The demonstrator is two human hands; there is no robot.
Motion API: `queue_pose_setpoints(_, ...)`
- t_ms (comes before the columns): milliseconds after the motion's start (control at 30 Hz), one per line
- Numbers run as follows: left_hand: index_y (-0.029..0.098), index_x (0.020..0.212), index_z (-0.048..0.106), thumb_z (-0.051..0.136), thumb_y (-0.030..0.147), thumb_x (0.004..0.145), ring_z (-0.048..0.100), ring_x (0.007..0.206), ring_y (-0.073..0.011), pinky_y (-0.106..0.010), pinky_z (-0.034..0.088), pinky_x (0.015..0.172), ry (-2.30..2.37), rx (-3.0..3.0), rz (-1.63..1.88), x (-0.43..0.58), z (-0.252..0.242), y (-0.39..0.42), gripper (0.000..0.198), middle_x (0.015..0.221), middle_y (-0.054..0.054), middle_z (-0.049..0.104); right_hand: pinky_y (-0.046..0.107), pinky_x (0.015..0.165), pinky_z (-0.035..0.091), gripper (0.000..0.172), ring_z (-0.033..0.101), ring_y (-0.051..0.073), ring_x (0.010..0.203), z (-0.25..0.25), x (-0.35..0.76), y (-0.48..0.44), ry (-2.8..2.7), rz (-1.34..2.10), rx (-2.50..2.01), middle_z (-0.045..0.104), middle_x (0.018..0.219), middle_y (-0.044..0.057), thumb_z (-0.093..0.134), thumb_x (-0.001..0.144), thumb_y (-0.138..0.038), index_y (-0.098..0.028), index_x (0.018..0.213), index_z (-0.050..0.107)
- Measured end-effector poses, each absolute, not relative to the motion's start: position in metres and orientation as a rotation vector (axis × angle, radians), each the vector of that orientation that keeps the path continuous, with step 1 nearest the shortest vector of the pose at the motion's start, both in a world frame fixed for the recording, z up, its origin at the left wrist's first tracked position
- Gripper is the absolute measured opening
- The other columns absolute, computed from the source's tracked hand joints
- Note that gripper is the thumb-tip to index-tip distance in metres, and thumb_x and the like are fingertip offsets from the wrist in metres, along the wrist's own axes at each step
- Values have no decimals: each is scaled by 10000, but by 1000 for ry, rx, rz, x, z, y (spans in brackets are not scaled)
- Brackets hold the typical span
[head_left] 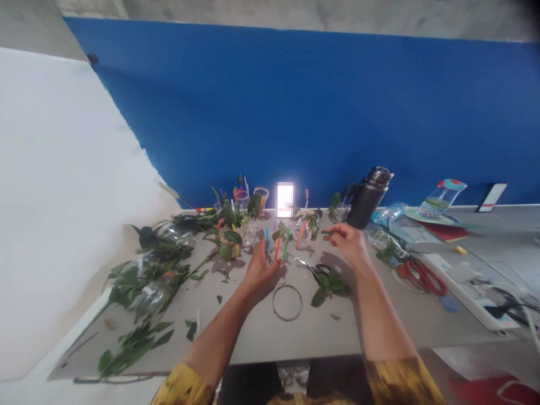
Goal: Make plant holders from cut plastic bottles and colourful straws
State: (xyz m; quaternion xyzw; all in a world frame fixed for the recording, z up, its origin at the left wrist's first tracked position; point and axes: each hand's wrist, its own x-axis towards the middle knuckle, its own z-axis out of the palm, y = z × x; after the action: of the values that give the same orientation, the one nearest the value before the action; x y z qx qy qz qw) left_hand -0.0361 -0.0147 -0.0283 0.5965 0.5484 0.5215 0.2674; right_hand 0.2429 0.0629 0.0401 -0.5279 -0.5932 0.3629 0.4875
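Straws (277,249) in blue, orange and green stand with leaf sprigs at the centre of the frame, in what seems a clear vessel. The person's left hand (260,269) is beside them, fingers and thumb bent around their near-left side; whether they close on anything cannot be told. The right hand (348,242), right of centre, has its fingers curled with their tips near the thumb; whether they pinch something is too blurred to tell.

Between the forearms lie a thin wire ring (287,302), scissors (312,266) with dark handles and, touching these, a leafy cutting (329,287). More glass vessels with leaves and straws line the back, left of centre; a heap of leafy stems (143,275) fills the left. A black thermos (368,199) leans beyond the right hand. At the lower right a white power strip (468,292) lies near a coiled red cable (424,277).
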Motion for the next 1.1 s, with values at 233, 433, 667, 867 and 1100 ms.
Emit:
queue_pose_setpoints(233,257,1378,531,878,247,653,499,1366,-349,-564,364,1197,1562,1632,1470,-29,-30,-5,804,1371,-115,568,285,609,587,268,761,206,672,84,250,63,-1243,932,-1124,752,693,55,738,652,-330,-164,859,775)
queue_pose_setpoints(433,296,1308,596,902,194,640,553,1308,-365,-581,393,1183,1584,1657,1520,-31,-36,0,742,1293,-97,616,239,585,551,270,712,152,732,138,239,86,-1310,961,-887,791,926,69,792,737,-363,-182,937,798)
queue_pose_setpoints(667,326,1343,569,905,180,646,558,1305,-377,-577,422,1156,1591,1657,1548,-35,-42,1,788,1306,-94,604,233,546,505,408,587,105,560,165,173,115,-1662,1004,-888,667,672,-47,815,705,-257,-185,1100,742)
queue_pose_setpoints(867,314,1375,543,866,172,690,584,1265,-339,-543,455,1124,1572,1685,1516,-35,-39,-4,771,1275,-90,600,230,581,504,253,673,140,608,158,127,123,-2157,1020,-1015,704,645,-22,733,767,-115,-148,1018,749)
queue_pose_setpoints(1100,329,1469,489,865,148,682,571,1317,-340,-529,451,1156,1542,1599,1518,-35,-36,-6,891,1346,-108,575,217,583,496,297,726,162,667,154,115,132,-2316,862,-1094,753,705,1,715,795,-88,-145,1085,745)
